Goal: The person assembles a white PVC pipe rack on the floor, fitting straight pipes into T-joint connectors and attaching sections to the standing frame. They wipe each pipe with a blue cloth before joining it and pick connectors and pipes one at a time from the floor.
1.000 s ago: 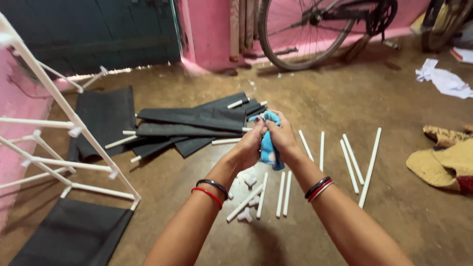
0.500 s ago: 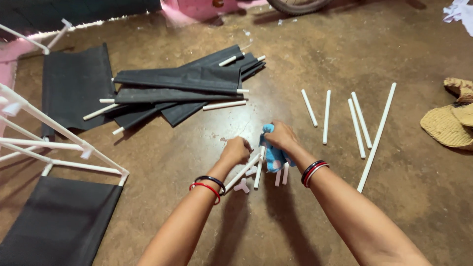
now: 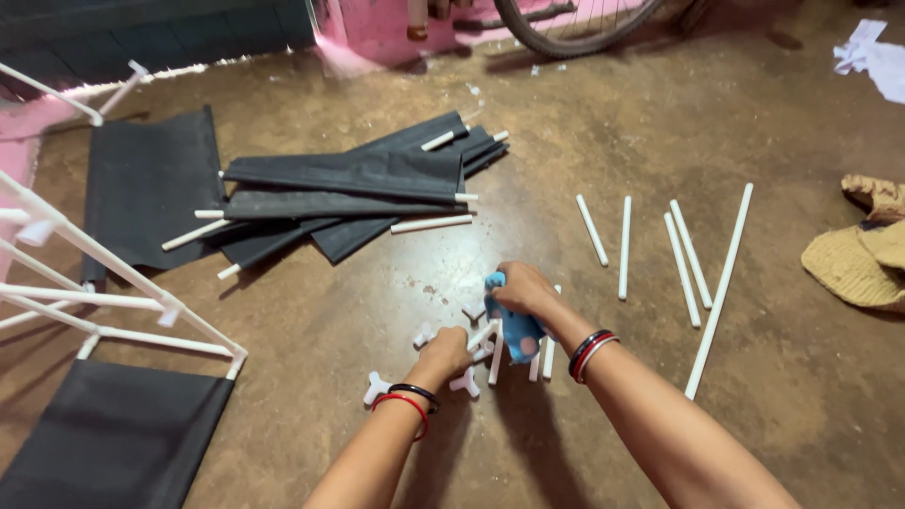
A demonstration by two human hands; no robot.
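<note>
Both hands are down on the brown concrete floor (image 3: pixel 377 311), right in the middle of a little scatter of parts. The right hand (image 3: pixel 521 288) has its fingers curled tight around a blue cloth (image 3: pixel 517 330), which bunches up under the palm and hangs toward the wrist, touching the floor. The left hand (image 3: pixel 443 353) is closed over a short white tube (image 3: pixel 483 335) in the small pile, fingers wrapped down so the tips can't really be seen. Around that hand sit a few white plastic connectors (image 3: pixel 375 387), one by the wrist, others just beside the knuckles. Each wrist wears red and black bangles (image 3: pixel 592 350).

To the right of the hands, well apart from them, lie several loose white rods (image 3: pixel 625 247) roughly parallel, with one much longer rod (image 3: pixel 720 288) slanting beside them. Beyond the hands is a heap of black fabric panels (image 3: pixel 344 193) with white tubes poking out of their sleeves. On the left stands a partly built white tube frame (image 3: pixel 123 273), with another black fabric sheet (image 3: pixel 104 438) stretched at its foot. At the top edge there's a bicycle wheel (image 3: pixel 566 28) against a pink wall (image 3: pixel 368 24), some crumpled white paper (image 3: pixel 872 61) in the corner, and a tan woven thing (image 3: pixel 858 259) at the right edge.
</note>
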